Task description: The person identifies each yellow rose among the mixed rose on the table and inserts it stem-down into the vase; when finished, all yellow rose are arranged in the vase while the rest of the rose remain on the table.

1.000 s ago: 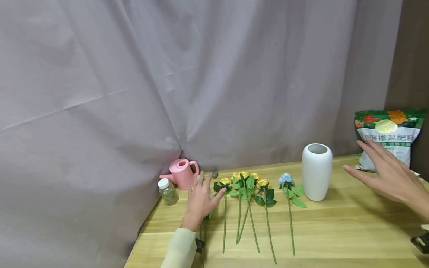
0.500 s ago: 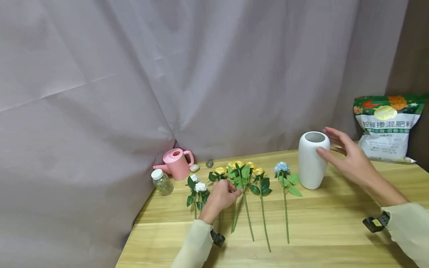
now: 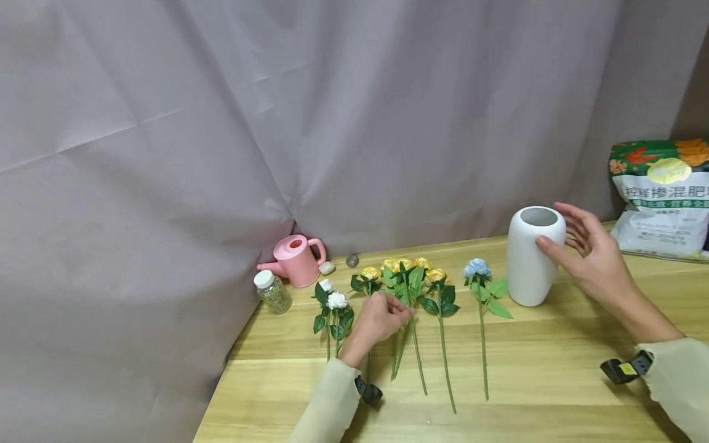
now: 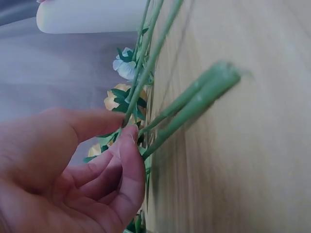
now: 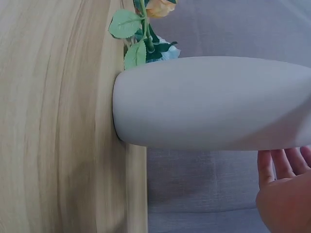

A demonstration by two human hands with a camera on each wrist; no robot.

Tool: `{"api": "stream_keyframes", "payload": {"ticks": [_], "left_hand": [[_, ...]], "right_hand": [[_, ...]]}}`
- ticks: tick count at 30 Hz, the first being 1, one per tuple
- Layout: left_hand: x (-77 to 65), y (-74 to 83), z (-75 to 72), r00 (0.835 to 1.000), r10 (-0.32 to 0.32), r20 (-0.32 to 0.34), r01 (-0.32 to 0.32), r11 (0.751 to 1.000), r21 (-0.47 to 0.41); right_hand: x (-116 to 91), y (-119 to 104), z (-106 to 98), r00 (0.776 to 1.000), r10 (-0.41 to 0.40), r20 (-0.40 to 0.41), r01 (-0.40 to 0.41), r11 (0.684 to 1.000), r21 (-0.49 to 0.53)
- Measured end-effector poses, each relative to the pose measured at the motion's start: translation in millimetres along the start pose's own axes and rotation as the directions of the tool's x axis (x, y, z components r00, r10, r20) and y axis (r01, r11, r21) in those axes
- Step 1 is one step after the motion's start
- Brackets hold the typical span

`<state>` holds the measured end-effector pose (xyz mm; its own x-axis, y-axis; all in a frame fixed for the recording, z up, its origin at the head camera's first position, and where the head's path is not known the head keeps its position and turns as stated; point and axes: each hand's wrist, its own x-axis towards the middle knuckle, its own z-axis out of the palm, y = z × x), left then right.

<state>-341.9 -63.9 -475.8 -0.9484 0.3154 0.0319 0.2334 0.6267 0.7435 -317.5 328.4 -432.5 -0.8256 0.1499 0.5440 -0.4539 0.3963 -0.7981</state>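
My left hand (image 3: pixel 379 321) is over the middle of a row of artificial roses, thumb and forefinger pinching a green stem in the cluster of yellow roses (image 3: pixel 423 263). In the left wrist view, the thumb and fingertips of that hand (image 4: pixel 92 179) meet at the stems (image 4: pixel 141 77), with two thicker stem ends (image 4: pixel 204 92) close to the camera. The smooth white vase (image 3: pixel 527 271) stands upright on the table. My right hand (image 3: pixel 600 267) holds its upper part, thumb in front and fingers along the right side; in the right wrist view the fingers (image 5: pixel 283 162) touch the vase wall.
A blue rose (image 3: pixel 477 268) lies left of the vase, and white roses (image 3: pixel 336 301) lie left of my left hand. Behind them are a pink watering can (image 3: pixel 299 264), a lidded jar (image 3: pixel 273 295) and pebbles (image 3: pixel 352 261). A fertilizer bag (image 3: pixel 661 209) stands back right, before the curtain (image 3: pixel 388 123).
My left hand has moved right from above the white roses to the yellow rose stems and pinched one. My right hand has come in from the right and taken hold of the vase.
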Motion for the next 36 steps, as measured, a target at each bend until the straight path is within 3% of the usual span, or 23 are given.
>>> {"api": "stream_keyframes", "payload": {"ticks": [8,14,21,25,30,36], "left_hand": [[-0.3,7.6,-6.2,1.000,-0.010,0.001,0.010,0.999,-0.053],[-1.8,13.2,-13.6,0.999,0.045,-0.006,-0.046,0.996,-0.080],[-2.5,23.2,-11.1,0.987,0.140,-0.079,-0.149,0.981,-0.125],[-4.0,33.8,-12.6,0.971,0.193,-0.139,-0.217,0.958,-0.188],[-7.5,46.6,-14.8,0.938,0.248,-0.244,-0.309,0.917,-0.254],[-0.7,71.4,-13.5,0.877,0.311,-0.367,-0.441,0.824,-0.357]], "right_hand": [[1,-2,2,1.000,0.004,-0.004,-0.004,1.000,-0.025],[-1,0,2,1.000,0.001,-0.002,-0.001,1.000,-0.005],[-2,1,3,1.000,-0.001,0.009,0.001,1.000,0.000],[0,3,5,1.000,0.002,0.017,-0.002,1.000,-0.011],[0,5,7,1.000,0.016,0.026,-0.015,0.999,-0.039],[-3,4,5,0.999,0.031,0.025,-0.029,0.997,-0.069]]}}
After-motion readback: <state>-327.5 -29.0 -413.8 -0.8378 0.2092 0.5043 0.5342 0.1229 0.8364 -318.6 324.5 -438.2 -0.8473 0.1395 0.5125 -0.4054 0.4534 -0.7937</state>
